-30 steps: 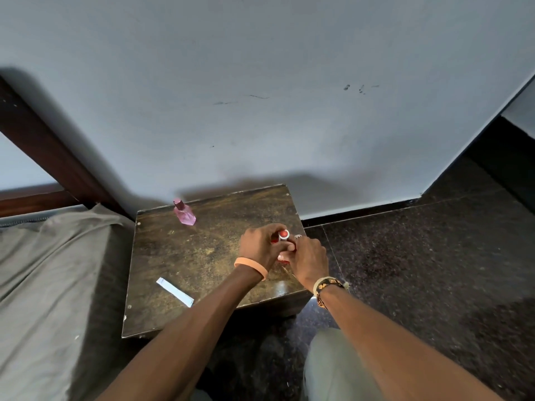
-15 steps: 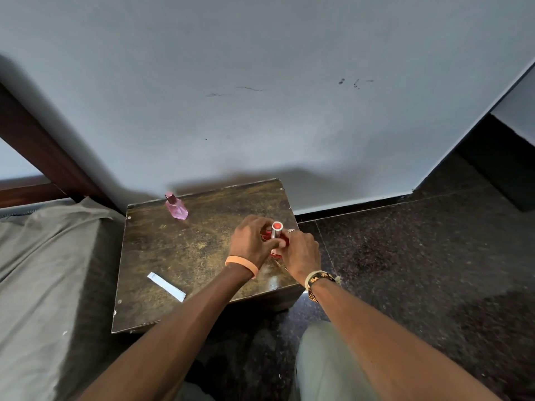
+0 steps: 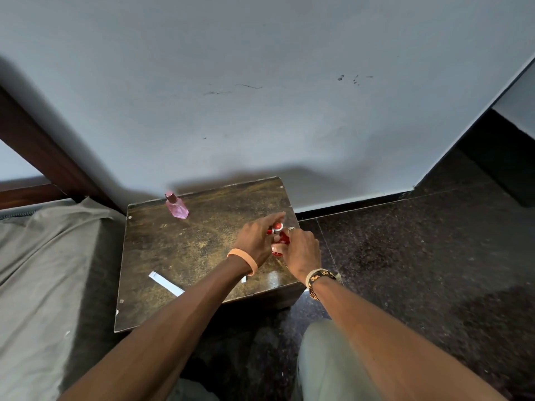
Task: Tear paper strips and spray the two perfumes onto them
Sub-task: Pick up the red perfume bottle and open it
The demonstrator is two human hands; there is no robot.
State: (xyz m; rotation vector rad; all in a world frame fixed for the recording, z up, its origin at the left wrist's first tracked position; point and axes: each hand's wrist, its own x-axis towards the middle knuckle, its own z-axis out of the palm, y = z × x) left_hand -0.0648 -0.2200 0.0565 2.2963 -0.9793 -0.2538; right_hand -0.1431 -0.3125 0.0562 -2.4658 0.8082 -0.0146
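We hold the red perfume bottle (image 3: 282, 240) between both hands, low over the far right part of the surface (image 3: 188, 250). Our left hand (image 3: 254, 241) curls round its upper part, beside the red, silver-collared top. Our right hand (image 3: 301, 251) grips the lower body. Fingers cover much of the bottle, so we cannot tell whether a cap is on or which way the nozzle faces.

That is the first risk. A press now could wet our fingers or the surface instead of paper. The white paper strip (image 3: 166, 283) lies near the front, well apart from the bottle and close to our left forearm. We judge that a sweep of that arm could easily push so light a piece off the edge.

The bottle also sits close to the right edge, above the dark stone floor (image 3: 405, 256), so a slip of either grip could drop and break it. The pink perfume bottle (image 3: 176, 205) stands at the far left corner, well clear of us.
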